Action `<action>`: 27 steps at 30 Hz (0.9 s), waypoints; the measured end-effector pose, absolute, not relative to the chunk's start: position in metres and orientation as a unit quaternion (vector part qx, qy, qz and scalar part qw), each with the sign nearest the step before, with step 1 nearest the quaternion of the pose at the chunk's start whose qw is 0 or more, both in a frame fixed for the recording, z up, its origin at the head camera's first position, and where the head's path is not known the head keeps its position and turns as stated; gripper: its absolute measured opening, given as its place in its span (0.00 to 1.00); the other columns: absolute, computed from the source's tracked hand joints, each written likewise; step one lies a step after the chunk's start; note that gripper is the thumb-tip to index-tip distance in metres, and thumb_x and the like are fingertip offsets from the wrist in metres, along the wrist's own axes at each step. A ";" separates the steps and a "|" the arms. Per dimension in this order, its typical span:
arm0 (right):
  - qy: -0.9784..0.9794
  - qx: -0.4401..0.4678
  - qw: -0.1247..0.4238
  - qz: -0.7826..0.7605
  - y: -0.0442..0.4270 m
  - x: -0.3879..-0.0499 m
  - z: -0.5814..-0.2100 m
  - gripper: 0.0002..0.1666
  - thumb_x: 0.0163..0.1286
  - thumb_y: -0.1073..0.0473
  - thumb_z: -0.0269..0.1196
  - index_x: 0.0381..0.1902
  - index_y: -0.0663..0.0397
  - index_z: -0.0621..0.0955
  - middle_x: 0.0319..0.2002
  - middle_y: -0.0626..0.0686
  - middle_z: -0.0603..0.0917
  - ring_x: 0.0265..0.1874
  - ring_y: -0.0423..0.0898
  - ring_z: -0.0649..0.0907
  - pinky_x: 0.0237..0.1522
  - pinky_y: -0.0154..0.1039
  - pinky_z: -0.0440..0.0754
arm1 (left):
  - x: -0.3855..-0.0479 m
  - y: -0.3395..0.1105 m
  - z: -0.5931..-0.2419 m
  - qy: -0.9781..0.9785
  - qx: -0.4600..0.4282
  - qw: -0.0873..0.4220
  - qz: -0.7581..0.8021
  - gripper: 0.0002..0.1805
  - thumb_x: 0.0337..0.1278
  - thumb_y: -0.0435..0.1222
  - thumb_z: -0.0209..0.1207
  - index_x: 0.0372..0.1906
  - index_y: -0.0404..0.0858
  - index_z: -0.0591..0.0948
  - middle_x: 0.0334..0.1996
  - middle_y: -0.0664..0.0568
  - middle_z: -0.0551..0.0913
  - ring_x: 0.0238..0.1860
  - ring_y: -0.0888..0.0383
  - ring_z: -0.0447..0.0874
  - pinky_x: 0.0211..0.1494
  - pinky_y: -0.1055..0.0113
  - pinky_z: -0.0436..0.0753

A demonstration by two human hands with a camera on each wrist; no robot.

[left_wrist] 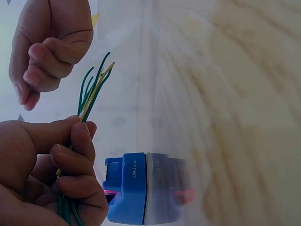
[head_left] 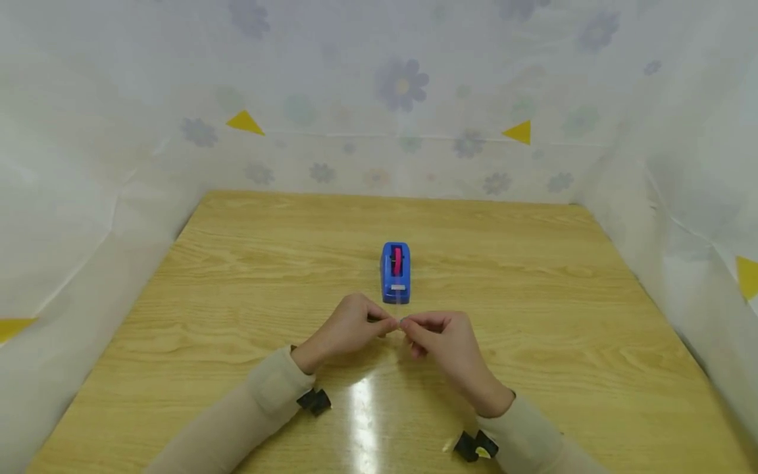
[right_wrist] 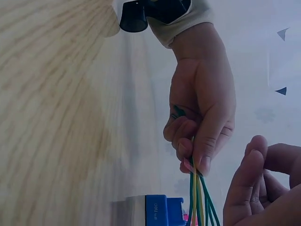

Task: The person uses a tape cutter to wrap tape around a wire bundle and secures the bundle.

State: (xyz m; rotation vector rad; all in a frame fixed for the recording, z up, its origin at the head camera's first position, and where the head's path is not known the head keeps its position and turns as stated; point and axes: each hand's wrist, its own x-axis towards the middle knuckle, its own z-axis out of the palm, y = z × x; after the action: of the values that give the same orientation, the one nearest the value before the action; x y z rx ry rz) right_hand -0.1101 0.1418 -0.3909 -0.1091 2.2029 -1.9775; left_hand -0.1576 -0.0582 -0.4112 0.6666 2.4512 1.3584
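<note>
A bundle of thin green and yellow wires (left_wrist: pixel 96 92) is held in my left hand (left_wrist: pixel 51 174), pinched between thumb and forefinger, with the lower lengths under the curled fingers. In the right wrist view the same left hand (right_wrist: pixel 204 103) grips the wires (right_wrist: pixel 197 197), and a small pinkish, shiny patch shows on them at the fingertips. My right hand (head_left: pixel 453 345) is close beside the left (head_left: pixel 352 326), thumb and fingertips pressed together. In the left wrist view the right hand (left_wrist: pixel 59 47) stays apart from the wire ends. Nothing is discernible between its fingertips.
Beyond the hands stands a blue tape dispenser (head_left: pixel 395 273) with a pink core, its cutter end facing me. The wood-grain table (head_left: pixel 266 263) has light-coloured, flower-printed sheeting (head_left: pixel 355 99) around it. Black wrist mounts (head_left: pixel 314 401) hang below the sleeves.
</note>
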 end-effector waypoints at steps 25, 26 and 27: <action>0.700 -0.115 0.077 -0.701 0.151 -0.158 -0.384 0.16 0.71 0.66 0.63 0.49 0.77 0.80 0.45 0.70 0.83 0.40 0.52 0.87 0.47 0.52 0.82 | -0.161 -0.059 -0.416 0.843 0.254 0.109 0.461 0.09 0.63 0.37 0.65 0.34 0.37 0.91 0.25 0.52 0.88 0.15 0.68 0.69 0.20 0.73 0.68; 0.703 -0.118 0.079 -0.697 0.151 -0.160 -0.386 0.16 0.70 0.66 0.63 0.49 0.77 0.80 0.46 0.70 0.83 0.40 0.52 0.87 0.47 0.52 0.82 | -0.162 -0.059 -0.416 0.843 0.254 0.107 0.461 0.08 0.63 0.37 0.65 0.34 0.37 0.91 0.25 0.52 0.88 0.16 0.68 0.69 0.21 0.73 0.68; 0.707 -0.120 0.082 -0.692 0.152 -0.161 -0.388 0.16 0.70 0.66 0.63 0.49 0.77 0.80 0.46 0.69 0.83 0.41 0.52 0.87 0.48 0.51 0.82 | -0.162 -0.059 -0.415 0.843 0.256 0.106 0.461 0.08 0.63 0.37 0.65 0.34 0.37 0.91 0.25 0.52 0.88 0.16 0.68 0.69 0.21 0.73 0.68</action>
State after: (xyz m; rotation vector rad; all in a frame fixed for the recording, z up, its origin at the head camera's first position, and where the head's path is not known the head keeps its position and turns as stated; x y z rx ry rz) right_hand -0.1608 0.1515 -0.3875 -0.3595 2.1118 -2.0683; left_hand -0.1619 -0.0589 -0.4155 0.7529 2.4835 1.3596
